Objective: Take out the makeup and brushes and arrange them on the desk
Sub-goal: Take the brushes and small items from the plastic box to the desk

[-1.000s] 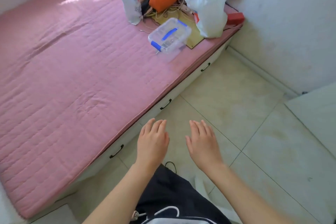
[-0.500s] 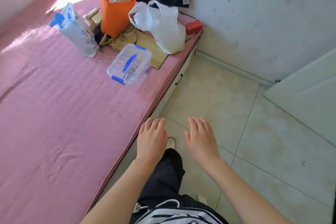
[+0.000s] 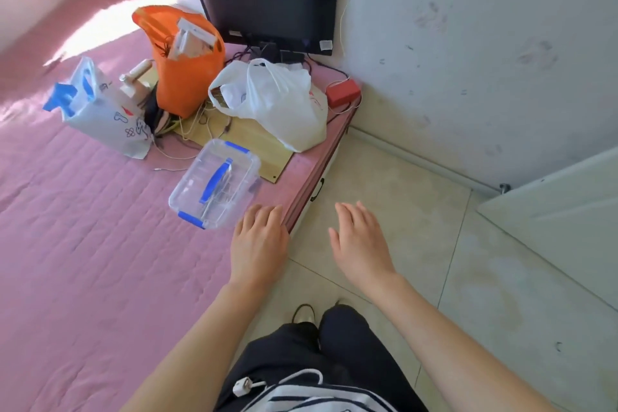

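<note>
The left hand (image 3: 259, 244) and right hand (image 3: 359, 246) reach forward empty, fingers straight and relaxed. The left is just beside the clear box (image 3: 215, 184), which lies closed on the bed (image 3: 83, 244) with slender items faintly visible inside. Nothing is out yet, so the whole task remains. Beyond stand an orange bag (image 3: 187, 77) and a monitor (image 3: 267, 7).

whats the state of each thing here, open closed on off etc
clear box: lid on, handle down
orange bag: upright, top open, items sticking out
white plastic bag: slumped, mouth open
monitor: screen dark
left hand: open, empty, beside the clear box
right hand: open, empty, over the floor
</note>
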